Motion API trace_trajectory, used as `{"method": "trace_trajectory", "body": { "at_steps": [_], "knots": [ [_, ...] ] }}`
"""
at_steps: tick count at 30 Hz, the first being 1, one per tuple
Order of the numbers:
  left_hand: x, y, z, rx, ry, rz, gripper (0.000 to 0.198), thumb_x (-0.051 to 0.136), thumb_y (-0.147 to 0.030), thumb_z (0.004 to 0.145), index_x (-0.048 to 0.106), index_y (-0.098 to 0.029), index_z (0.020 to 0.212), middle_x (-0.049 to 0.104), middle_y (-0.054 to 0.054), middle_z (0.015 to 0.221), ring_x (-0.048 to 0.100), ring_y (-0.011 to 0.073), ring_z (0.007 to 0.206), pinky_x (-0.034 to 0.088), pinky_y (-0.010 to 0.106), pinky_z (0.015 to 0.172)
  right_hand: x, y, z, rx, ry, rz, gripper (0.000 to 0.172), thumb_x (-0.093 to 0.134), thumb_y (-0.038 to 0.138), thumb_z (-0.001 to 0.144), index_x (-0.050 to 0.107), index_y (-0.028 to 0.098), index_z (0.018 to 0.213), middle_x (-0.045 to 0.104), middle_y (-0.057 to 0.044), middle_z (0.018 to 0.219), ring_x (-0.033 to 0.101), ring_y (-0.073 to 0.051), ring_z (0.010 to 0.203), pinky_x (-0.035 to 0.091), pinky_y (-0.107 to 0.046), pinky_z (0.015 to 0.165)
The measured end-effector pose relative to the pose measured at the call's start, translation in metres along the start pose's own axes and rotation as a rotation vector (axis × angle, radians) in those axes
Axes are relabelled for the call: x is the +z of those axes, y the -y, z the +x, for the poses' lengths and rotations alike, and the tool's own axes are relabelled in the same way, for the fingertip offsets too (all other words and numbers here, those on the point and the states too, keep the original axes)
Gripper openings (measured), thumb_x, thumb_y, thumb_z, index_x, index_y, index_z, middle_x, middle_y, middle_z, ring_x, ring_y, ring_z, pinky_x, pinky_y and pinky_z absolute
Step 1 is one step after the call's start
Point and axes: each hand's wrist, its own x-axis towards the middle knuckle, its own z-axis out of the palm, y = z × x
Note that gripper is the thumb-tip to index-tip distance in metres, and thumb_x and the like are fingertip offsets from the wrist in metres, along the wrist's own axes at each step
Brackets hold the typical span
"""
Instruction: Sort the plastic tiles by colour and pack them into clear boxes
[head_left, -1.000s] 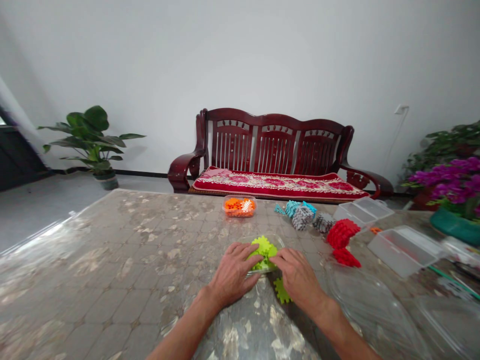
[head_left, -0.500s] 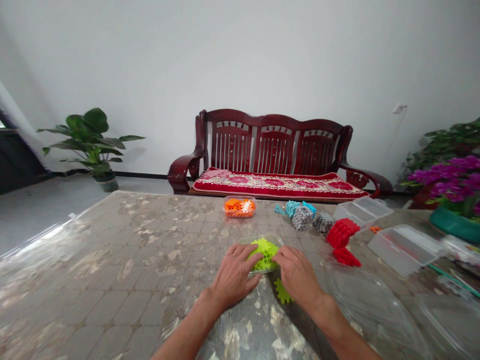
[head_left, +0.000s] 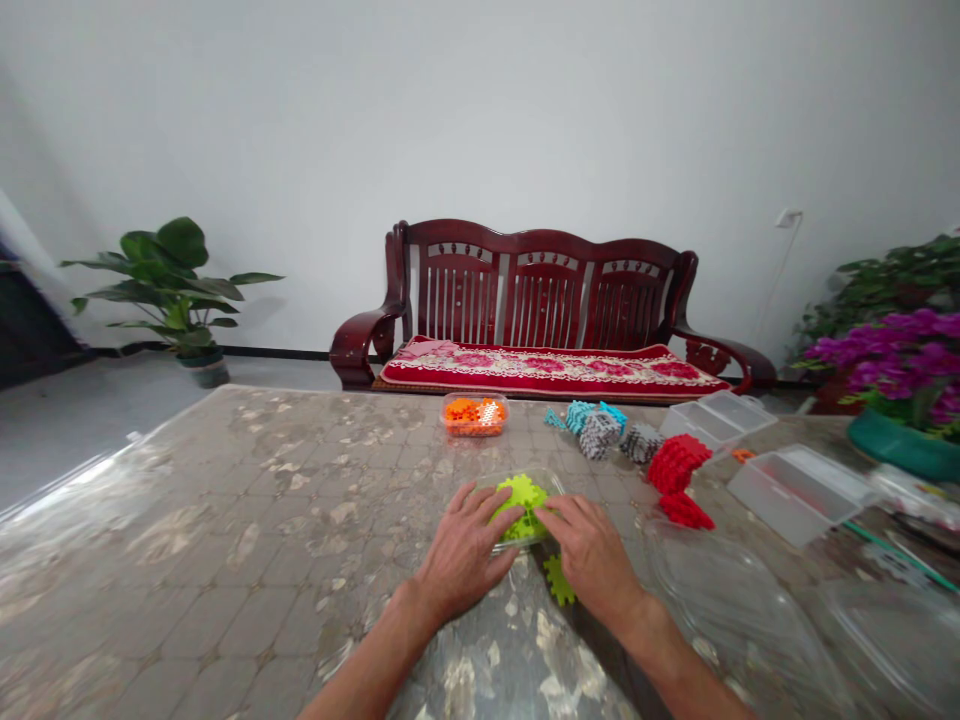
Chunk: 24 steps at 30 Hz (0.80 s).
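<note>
two hands, the left hand (head_left: 463, 553) and the right hand (head_left: 589, 548), lie half open on lime-green interlocking pieces (head_left: 523, 508) in a clear plastic box (head_left: 551, 482), firm grip i cannot tell, with one loose piece (head_left: 559, 580) free at six o'clock from the box.

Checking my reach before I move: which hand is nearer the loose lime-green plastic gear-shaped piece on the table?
Right. The right hand is close beside the loose lime-green plastic piece, up and to its right; the left hand is farther away, off to its left.
</note>
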Motion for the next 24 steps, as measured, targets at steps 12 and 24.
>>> {"method": "trace_trajectory", "body": {
  "at_steps": [12, 24],
  "knots": [
    [0.008, 0.016, -0.008, 0.004, -0.024, -0.053, 0.075, 0.069, -0.033, 0.083, 0.037, -0.031, 0.152, 0.037, 0.011, 0.160, 0.034, 0.0318, 0.146, 0.021, 0.058, 0.122, -0.024, -0.019, -0.019, 0.281, 0.072, 0.192, 0.033, 0.045, 0.004, 0.075, 0.070, 0.023, 0.083, 0.070, -0.002, 0.091, 0.063, -0.019, 0.090, 0.046, -0.032, 0.084],
    [0.023, 0.040, -0.018, -0.291, -0.141, -0.424, 0.117, 0.086, -0.031, 0.061, 0.020, -0.023, 0.158, 0.028, 0.018, 0.161, 0.027, 0.0369, 0.149, 0.027, 0.057, 0.120, -0.015, -0.012, -0.046, 0.112, 0.353, 0.158, 0.045, 0.056, 0.013, 0.079, 0.061, 0.022, 0.123, 0.066, -0.008, 0.117, 0.057, -0.025, 0.112, 0.044, -0.038, 0.099]
  ]
}}
